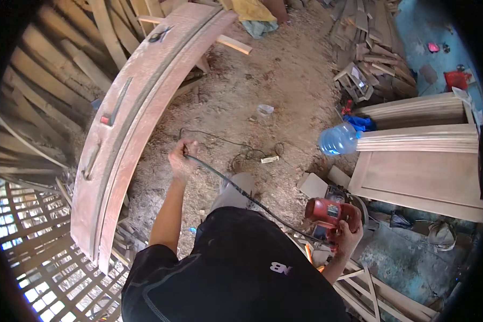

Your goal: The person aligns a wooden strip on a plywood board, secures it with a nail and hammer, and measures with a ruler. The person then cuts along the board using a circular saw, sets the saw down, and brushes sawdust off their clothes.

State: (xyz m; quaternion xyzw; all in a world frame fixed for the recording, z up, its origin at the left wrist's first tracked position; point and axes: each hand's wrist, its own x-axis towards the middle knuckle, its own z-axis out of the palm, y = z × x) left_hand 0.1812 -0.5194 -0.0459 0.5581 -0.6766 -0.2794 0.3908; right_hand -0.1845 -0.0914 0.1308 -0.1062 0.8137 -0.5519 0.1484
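My right hand [350,232], at the right of my body, is wrapped round a red corded power tool [324,211]; its exact kind does not show. From the tool a dark power cord [228,181] runs across in front of me to my left hand [182,155], which is closed on it. Beyond that hand the cord drops to the floor. On my left, raised off the floor, lies a long reddish wooden panel [124,115] with a curved, grooved edge. A try square [117,102] with a red part and a wooden-handled tool [91,160] rest on it.
Wood shavings cover the floor [225,112]. A plug or socket [269,159] lies there among cord loops. To the right are a blue water bottle [338,140], stacked wooden panels [413,174] and a scrap-wood pile [375,48]. Planks [53,75] lean at the left.
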